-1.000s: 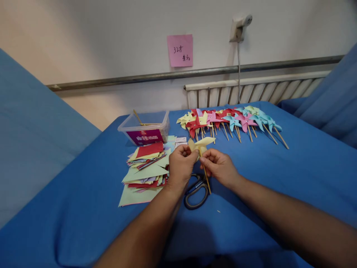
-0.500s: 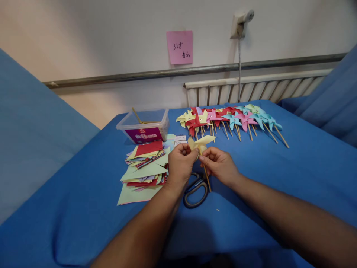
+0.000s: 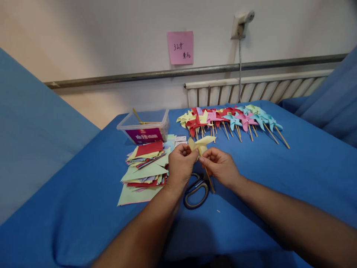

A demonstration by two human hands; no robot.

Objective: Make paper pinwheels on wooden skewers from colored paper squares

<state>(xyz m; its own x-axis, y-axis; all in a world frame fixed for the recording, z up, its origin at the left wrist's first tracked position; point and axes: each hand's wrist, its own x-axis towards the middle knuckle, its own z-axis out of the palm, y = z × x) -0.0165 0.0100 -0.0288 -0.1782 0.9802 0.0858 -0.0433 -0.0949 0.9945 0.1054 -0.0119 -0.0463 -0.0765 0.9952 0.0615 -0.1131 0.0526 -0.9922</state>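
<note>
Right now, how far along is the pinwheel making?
Done: a row of finished pinwheels lies at the back of the blue table. In hand: the left hand and right hand hold a yellow pinwheel on its stick. Left: a stack of colored paper squares remains uncut, beside the scissors.

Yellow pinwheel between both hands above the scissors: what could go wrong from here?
1. The left hand and right hand pinch the yellow pinwheel close to its thin paper blades; a tighter grip may crease them.
2. Its stick hangs just over the scissors and could snag in a handle loop.
3. The paper stack lies loose beside the left wrist; a sideways move may scatter it.
</note>
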